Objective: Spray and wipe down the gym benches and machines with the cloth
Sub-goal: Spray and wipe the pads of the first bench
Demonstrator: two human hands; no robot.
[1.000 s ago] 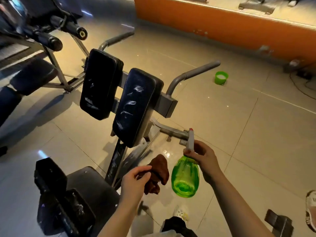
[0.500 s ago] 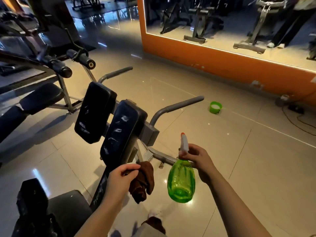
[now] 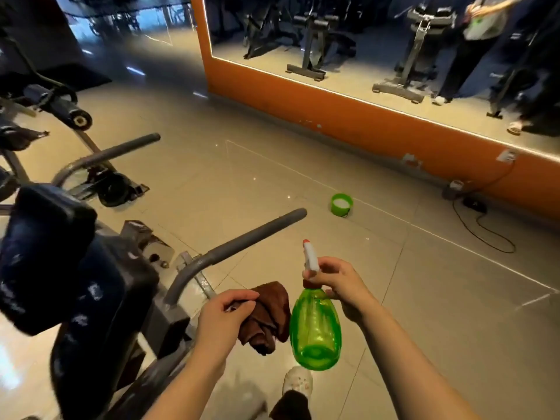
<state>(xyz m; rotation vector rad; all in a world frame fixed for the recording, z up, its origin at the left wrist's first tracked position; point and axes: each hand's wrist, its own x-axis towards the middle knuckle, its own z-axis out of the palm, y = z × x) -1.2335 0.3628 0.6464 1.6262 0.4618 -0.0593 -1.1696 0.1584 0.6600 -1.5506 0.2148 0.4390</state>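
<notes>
Mirror wall (image 3: 378,40) now nearer; hands still hold cloth (image 3: 266,316) and spray bottle (image 3: 315,328).

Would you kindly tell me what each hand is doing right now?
Left hand: grips the brown cloth.
Right hand: holds the green spray bottle by its neck.

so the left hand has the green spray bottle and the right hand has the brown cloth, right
Not quite: the hands are swapped. In the head view the left hand grips the brown cloth, and the right hand holds the green spray bottle by its neck.
</notes>
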